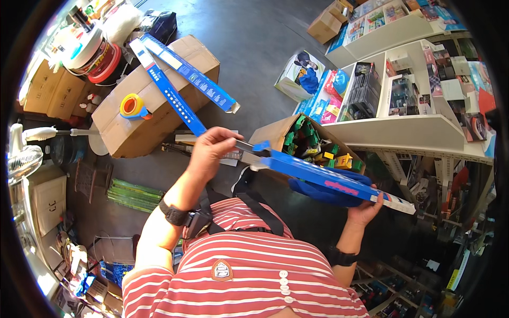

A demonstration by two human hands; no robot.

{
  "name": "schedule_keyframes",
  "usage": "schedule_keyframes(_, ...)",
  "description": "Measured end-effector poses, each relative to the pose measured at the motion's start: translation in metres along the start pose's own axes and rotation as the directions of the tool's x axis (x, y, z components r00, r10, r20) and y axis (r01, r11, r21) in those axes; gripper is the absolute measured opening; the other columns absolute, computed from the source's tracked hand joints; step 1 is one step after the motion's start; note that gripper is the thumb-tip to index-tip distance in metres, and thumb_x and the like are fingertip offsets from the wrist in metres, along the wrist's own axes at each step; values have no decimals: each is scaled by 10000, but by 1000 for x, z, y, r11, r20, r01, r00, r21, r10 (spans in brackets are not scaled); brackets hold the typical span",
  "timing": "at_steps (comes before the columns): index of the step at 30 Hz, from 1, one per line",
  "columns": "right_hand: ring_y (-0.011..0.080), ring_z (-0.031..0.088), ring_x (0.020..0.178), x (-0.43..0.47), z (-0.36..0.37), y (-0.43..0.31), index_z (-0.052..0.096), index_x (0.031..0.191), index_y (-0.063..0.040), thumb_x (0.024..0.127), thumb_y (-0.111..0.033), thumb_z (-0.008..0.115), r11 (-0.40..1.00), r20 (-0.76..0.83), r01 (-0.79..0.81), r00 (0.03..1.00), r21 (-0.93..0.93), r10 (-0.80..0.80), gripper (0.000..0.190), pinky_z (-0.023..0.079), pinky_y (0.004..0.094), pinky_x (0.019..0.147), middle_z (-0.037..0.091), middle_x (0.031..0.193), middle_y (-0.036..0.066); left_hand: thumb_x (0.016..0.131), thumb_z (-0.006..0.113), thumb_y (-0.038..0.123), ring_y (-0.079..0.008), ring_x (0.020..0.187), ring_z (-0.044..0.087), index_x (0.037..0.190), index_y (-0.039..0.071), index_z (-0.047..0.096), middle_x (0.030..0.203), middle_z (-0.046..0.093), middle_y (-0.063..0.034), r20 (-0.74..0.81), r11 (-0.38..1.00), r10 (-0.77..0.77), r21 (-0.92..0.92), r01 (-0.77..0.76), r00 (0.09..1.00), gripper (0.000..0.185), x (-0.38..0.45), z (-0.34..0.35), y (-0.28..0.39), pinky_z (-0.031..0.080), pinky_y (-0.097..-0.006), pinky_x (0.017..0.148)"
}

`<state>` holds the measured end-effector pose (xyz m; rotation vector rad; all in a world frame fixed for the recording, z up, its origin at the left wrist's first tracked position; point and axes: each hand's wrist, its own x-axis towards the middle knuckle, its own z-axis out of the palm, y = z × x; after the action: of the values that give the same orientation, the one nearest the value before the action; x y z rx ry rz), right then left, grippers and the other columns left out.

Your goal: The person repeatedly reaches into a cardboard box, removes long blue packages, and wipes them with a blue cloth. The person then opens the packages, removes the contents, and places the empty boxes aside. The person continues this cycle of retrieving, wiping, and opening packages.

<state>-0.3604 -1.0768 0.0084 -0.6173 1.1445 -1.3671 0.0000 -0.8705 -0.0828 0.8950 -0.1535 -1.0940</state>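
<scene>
My right hand (364, 208) holds the far end of a long blue cardboard box (322, 173), whose nearer end has its flap open. My left hand (214, 149) pinches the tip of a dark, flat strip (244, 146) that sticks out of that open end. Two more long blue boxes lie crossed on a large brown carton (159, 115); one of them (171, 99) passes behind my left hand. A yellow and blue tape dispenser (133, 107) sits on the same carton. Just beyond the held box stands an open carton (274, 133) filled with green and yellow packages.
White shelving (397, 129) with boxed goods runs along the right. Buckets (93, 55) and cartons stand at the upper left, a white fan (26, 159) at the left edge. A green bundle (133, 194) lies on the floor, left of my body.
</scene>
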Motion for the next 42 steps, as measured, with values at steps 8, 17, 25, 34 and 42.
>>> schedule_keyframes(8,292,525,1094,25,-49,-66,530,1204,-82,808,-431,516,990,129,135,982,46,-140,529,418,476,942,546,1173,104,834,609,12,-167,909,627,1012,-11,596,1025,644,-134,29,987,142,68,-143,990,180,-33,-38,58,515,-276,806)
schedule_keyframes(17,289,504,1113,28,-42,-77,519,1197,-72,773,-423,561,979,-7,202,979,4,-202,552,406,489,949,523,1199,95,842,590,-15,-157,902,622,1026,-1,571,1053,633,-160,-41,993,118,31,-117,992,185,-40,-46,45,522,-243,781)
schedule_keyframes(25,296,526,1080,30,-48,-71,564,1131,-67,786,-405,554,990,-13,123,992,69,-123,483,429,482,921,559,1142,110,857,580,-3,-182,955,629,1032,-2,573,1061,634,-160,-70,997,72,43,-69,995,176,-34,-42,35,536,-277,834)
schedule_keyframes(34,280,521,1065,32,-41,-62,552,1127,-106,798,-456,556,999,-146,35,989,14,-33,480,418,457,926,559,1130,105,869,583,22,-165,915,637,1027,-9,583,1020,645,-142,-126,993,53,115,-39,991,161,-33,-41,34,551,-268,800)
schedule_keyframes(42,230,523,1043,39,-15,-39,456,1219,-183,817,-458,587,994,-288,-9,957,-113,-24,504,401,438,939,585,1064,64,879,590,48,-157,815,654,1014,-16,590,968,656,-136,-221,990,84,129,-57,972,150,-45,-53,39,565,-245,720)
